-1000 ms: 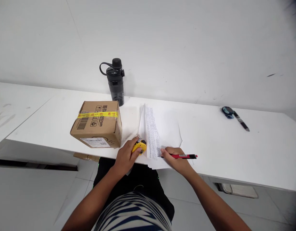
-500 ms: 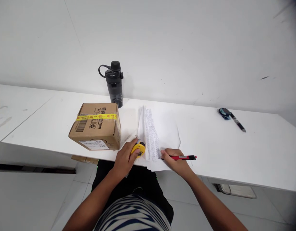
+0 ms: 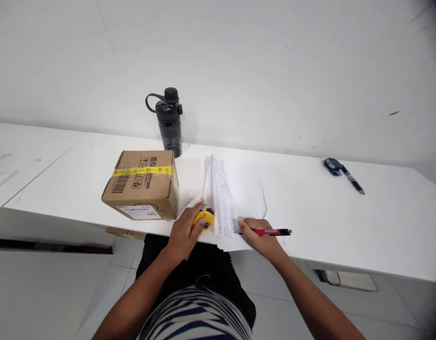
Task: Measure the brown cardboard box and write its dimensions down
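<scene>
On the white table (image 3: 317, 212), head view: one box (image 3: 143, 189), one bottle (image 3: 170, 123), one gadget (image 3: 332, 165), one marker (image 3: 353, 180). Left hand (image 3: 183, 232)'s wrapped round one yellow-and-black tape measure (image 3: 207, 221), right hand (image 3: 262, 238)'s clamped on one red pen (image 3: 272, 232). Paper (image 3: 224, 200) between them's white, crammed with tiny marks; can't count sheets.

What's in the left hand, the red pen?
No, the left hand holds a yellow tape measure, the right hand the red pen.
</scene>
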Demonstrator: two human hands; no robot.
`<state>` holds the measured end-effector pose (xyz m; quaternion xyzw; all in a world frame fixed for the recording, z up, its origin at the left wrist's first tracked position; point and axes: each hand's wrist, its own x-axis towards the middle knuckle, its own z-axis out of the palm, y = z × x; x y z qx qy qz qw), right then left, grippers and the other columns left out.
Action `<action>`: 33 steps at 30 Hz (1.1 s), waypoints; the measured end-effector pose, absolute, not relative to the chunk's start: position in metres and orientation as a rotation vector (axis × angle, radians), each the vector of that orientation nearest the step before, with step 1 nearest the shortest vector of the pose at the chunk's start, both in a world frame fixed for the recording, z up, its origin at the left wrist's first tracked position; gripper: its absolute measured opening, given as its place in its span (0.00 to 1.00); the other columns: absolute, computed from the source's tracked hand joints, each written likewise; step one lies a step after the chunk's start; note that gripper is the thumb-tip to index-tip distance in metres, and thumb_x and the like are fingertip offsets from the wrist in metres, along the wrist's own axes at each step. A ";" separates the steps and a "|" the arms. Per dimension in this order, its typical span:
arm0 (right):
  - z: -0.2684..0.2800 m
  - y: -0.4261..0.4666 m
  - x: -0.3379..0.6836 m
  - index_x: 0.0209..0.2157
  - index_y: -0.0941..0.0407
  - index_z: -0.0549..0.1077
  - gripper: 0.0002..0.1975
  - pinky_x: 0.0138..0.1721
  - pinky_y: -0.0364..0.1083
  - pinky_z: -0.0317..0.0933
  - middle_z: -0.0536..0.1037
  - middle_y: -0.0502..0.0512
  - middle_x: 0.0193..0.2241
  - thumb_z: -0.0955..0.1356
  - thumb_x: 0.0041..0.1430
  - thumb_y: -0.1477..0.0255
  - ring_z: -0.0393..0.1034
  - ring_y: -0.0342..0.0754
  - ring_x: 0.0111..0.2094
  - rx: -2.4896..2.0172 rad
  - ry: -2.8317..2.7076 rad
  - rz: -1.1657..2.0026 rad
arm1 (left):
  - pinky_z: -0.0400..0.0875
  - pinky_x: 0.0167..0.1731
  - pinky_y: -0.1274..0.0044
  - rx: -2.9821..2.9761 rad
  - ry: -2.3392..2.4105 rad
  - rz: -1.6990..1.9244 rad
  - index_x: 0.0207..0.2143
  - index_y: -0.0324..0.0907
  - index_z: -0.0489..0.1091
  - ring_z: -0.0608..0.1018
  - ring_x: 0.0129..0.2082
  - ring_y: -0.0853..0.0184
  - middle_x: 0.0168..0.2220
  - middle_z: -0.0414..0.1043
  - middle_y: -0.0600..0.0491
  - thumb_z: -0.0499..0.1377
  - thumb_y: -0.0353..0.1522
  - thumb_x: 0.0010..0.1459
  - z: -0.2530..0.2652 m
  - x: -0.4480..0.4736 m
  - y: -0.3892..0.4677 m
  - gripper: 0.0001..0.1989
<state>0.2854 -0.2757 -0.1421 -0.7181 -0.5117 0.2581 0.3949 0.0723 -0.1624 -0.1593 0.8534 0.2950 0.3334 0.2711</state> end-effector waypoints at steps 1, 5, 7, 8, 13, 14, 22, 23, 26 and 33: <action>-0.143 -0.276 0.285 0.15 0.53 0.50 0.23 0.22 0.44 0.48 0.56 0.46 0.14 0.61 0.59 0.59 0.53 0.42 0.19 -1.822 -1.292 0.649 | 0.69 0.54 0.70 2.299 0.795 0.898 0.60 0.44 0.60 0.73 0.54 0.63 0.55 0.71 0.48 0.50 0.35 0.67 -0.159 0.072 -0.162 0.20; -0.144 -0.277 0.286 0.15 0.52 0.52 0.23 0.22 0.44 0.48 0.56 0.46 0.14 0.60 0.60 0.59 0.53 0.43 0.19 -1.831 -1.270 0.629 | 0.68 0.55 0.69 2.297 0.801 0.872 0.61 0.45 0.60 0.73 0.54 0.62 0.55 0.70 0.48 0.50 0.35 0.67 -0.159 0.072 -0.162 0.21; -0.144 -0.277 0.286 0.15 0.53 0.53 0.23 0.22 0.44 0.49 0.57 0.47 0.14 0.61 0.60 0.58 0.54 0.43 0.19 -1.826 -1.282 0.642 | 0.68 0.55 0.68 2.294 0.797 0.850 0.61 0.45 0.59 0.72 0.55 0.62 0.56 0.70 0.48 0.49 0.35 0.67 -0.157 0.072 -0.162 0.21; -0.143 -0.277 0.286 0.15 0.53 0.53 0.24 0.22 0.44 0.50 0.57 0.47 0.14 0.61 0.60 0.58 0.55 0.43 0.19 -1.824 -1.287 0.647 | 0.67 0.56 0.68 2.293 0.794 0.839 0.61 0.45 0.59 0.72 0.56 0.62 0.56 0.70 0.48 0.49 0.35 0.67 -0.156 0.072 -0.161 0.21; -0.142 -0.277 0.286 0.14 0.53 0.58 0.24 0.21 0.44 0.51 0.60 0.48 0.14 0.61 0.60 0.56 0.56 0.43 0.19 -1.835 -1.276 0.623 | 0.66 0.57 0.67 2.287 0.798 0.802 0.63 0.45 0.57 0.70 0.57 0.62 0.58 0.68 0.47 0.48 0.35 0.68 -0.154 0.072 -0.160 0.22; -0.141 -0.278 0.287 0.14 0.54 0.59 0.25 0.21 0.44 0.51 0.61 0.48 0.14 0.61 0.60 0.56 0.57 0.44 0.19 -1.838 -1.273 0.616 | 0.66 0.57 0.67 2.286 0.801 0.795 0.63 0.45 0.57 0.70 0.58 0.62 0.58 0.68 0.47 0.48 0.35 0.68 -0.153 0.072 -0.160 0.22; -0.144 -0.277 0.288 0.15 0.54 0.64 0.25 0.22 0.44 0.53 0.65 0.49 0.14 0.61 0.60 0.55 0.60 0.45 0.19 -1.847 -1.258 0.603 | 0.66 0.56 0.68 2.276 0.783 0.777 0.64 0.44 0.55 0.70 0.58 0.62 0.58 0.67 0.47 0.47 0.35 0.68 -0.153 0.072 -0.159 0.23; -0.144 -0.277 0.288 0.14 0.54 0.64 0.25 0.22 0.44 0.53 0.65 0.49 0.14 0.61 0.60 0.56 0.60 0.45 0.19 -1.844 -1.258 0.607 | 0.66 0.56 0.68 2.272 0.783 0.773 0.64 0.44 0.55 0.70 0.57 0.62 0.58 0.67 0.47 0.47 0.35 0.68 -0.153 0.072 -0.159 0.23; -0.145 -0.278 0.289 0.14 0.54 0.64 0.25 0.22 0.45 0.53 0.65 0.50 0.14 0.61 0.61 0.56 0.60 0.45 0.19 -1.838 -1.250 0.615 | 0.66 0.57 0.67 2.249 0.791 0.770 0.64 0.44 0.56 0.70 0.58 0.62 0.58 0.67 0.47 0.48 0.36 0.68 -0.152 0.072 -0.159 0.23; -0.145 -0.278 0.291 0.16 0.55 0.66 0.24 0.24 0.45 0.56 0.69 0.50 0.15 0.61 0.61 0.58 0.63 0.46 0.21 -1.814 -1.226 0.641 | 0.65 0.58 0.68 2.170 0.815 0.774 0.64 0.45 0.56 0.69 0.59 0.61 0.60 0.65 0.47 0.49 0.37 0.67 -0.153 0.072 -0.157 0.24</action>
